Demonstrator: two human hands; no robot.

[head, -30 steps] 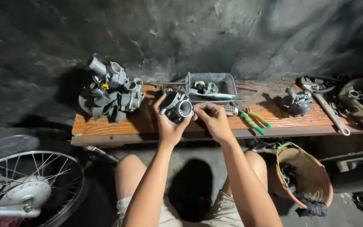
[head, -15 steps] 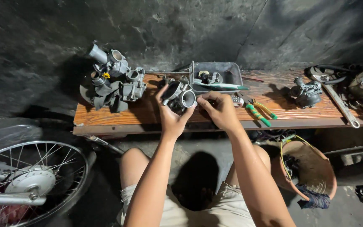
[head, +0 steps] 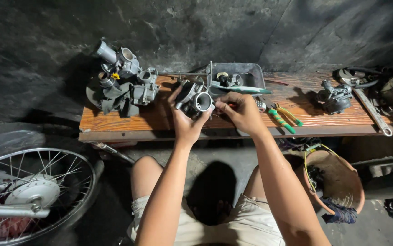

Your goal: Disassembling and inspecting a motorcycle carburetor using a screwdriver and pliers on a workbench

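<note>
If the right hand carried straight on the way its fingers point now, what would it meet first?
The right hand points leftward at the carburetor gripped in the left hand; that metal body comes first, almost at its fingertips. Whether they already touch it is unclear.

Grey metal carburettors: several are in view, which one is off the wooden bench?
The grey metal carburettor with the round open bore, held up in the left hand. The cluster at the bench's left and the one at right rest on the wooden bench.
</note>
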